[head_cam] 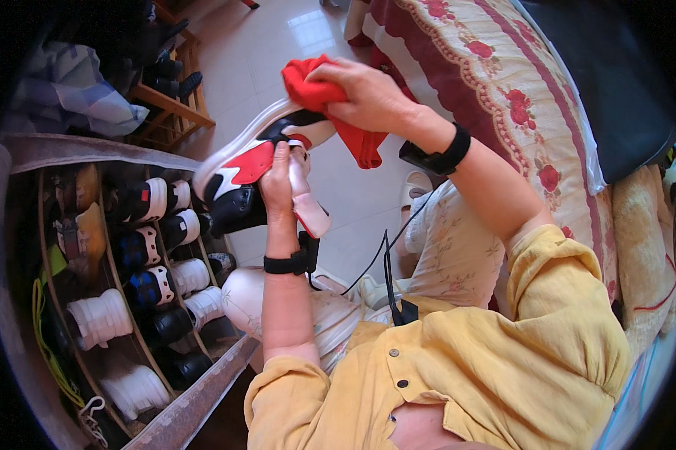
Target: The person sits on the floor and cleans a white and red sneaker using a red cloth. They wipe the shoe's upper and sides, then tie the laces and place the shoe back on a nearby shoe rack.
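A black, red and white sneaker [248, 163] is held up over the floor, tilted with its white sole edge toward the upper left. My left hand [279, 180] grips it at the ankle opening, thumb on the side panel and the pale tongue beside the fingers. In my right hand [360, 93] is a bunched red cloth [312, 84], pressed against the toe end of the sneaker. One end of the cloth hangs loose below the hand. The toe itself is partly hidden by cloth and fingers.
At left a fabric-sided shoe rack [110, 242] holds several pairs, including white sneakers [99, 318]. Behind it a wooden rack [172, 121] carries dark shoes. A bed with a floral cover [518, 107] stands at right. Black cables [386, 270] hang near my lap.
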A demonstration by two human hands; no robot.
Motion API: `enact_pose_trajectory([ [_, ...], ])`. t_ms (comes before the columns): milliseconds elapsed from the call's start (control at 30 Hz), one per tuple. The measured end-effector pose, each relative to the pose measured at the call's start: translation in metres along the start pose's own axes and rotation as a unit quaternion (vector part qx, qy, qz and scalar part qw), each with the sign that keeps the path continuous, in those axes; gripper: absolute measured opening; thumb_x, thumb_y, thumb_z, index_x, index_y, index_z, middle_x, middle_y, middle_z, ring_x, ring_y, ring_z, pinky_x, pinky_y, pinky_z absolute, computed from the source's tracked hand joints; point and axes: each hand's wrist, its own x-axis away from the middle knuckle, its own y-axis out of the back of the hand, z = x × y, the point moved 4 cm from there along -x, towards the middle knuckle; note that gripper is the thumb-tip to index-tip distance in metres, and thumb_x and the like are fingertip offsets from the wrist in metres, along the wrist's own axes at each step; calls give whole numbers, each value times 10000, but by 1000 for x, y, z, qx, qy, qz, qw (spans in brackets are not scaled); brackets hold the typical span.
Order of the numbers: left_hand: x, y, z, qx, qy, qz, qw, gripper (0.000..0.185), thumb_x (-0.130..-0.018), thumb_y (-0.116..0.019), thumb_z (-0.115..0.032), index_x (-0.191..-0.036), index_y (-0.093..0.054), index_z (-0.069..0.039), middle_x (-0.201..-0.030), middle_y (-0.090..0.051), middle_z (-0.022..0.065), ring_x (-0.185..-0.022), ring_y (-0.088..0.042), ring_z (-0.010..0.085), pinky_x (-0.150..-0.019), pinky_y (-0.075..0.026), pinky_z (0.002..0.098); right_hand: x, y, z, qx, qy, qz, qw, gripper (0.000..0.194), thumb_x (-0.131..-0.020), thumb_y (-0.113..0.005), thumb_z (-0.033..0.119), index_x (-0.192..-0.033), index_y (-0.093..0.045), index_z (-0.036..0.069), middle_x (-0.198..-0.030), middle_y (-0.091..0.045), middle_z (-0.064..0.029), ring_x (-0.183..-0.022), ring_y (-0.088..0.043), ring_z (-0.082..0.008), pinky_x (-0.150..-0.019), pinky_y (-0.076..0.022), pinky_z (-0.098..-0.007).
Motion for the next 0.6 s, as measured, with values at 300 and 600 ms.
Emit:
enact_pose_trajectory([
  [300, 7, -28, 18, 292, 196, 134, 926, 458, -981, -521, -414, -1251, -496, -45, -1081, -638, 157, -819, -679, 263, -692, -616, 374, 59, 170, -150, -164, -163, -437, 869, 483, -891, -671, 330, -1293, -565, 84, -1160, -648, -151, -1051, -639, -286, -907, -512, -365],
  [600, 4, -16, 41, 314, 219, 75, 921, 490, -955, -493, -456, -1260, -527, -73, -1034, -663, 115, -866, -676, 279, -779, -573, 424, 121, 206, -156, 365, -250, -404, 801, 821, -820, -649, 622, -1359, -499, 21, -1279, -570, -246, -1200, -540, -400, -1001, -450, -468],
])
